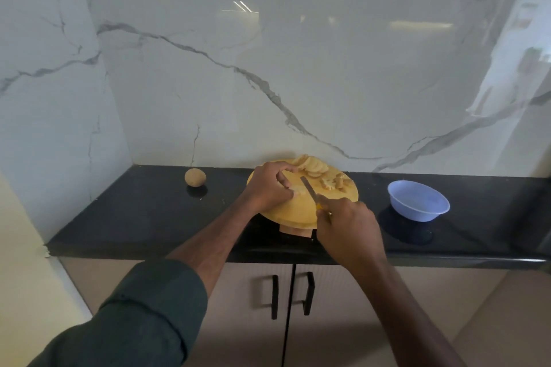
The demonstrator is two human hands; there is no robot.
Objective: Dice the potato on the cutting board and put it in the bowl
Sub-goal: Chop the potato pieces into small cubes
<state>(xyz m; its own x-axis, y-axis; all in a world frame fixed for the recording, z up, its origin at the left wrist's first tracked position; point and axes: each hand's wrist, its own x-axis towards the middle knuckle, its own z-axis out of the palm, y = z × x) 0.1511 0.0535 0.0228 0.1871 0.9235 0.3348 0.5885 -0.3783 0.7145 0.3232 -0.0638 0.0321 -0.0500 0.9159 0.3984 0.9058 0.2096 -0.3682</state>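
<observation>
Step in hand: your left hand (269,188) curls its fingers over a stack of potato slices (298,189) at the centre of the round cutting board (293,211); your right hand (347,226) grips the knife (308,191) by its yellow handle, blade against the stack's right edge.
Doing it well: keep those left fingertips tucked back from the blade, and cut even strips before turning the stack.
Potato: fanned slices (310,167) wait at the board's 12 o'clock; cut pieces (334,182) lie at 2 o'clock.
Bowl: the blue bowl (418,201) sits at 3 o'clock of the board, well apart, apparently empty.
Surface: a glossy black counter (134,217), a whole potato (195,177) at 9 o'clock.
Room: veined marble wall (268,68) behind; cabinet doors (292,295) below.
</observation>
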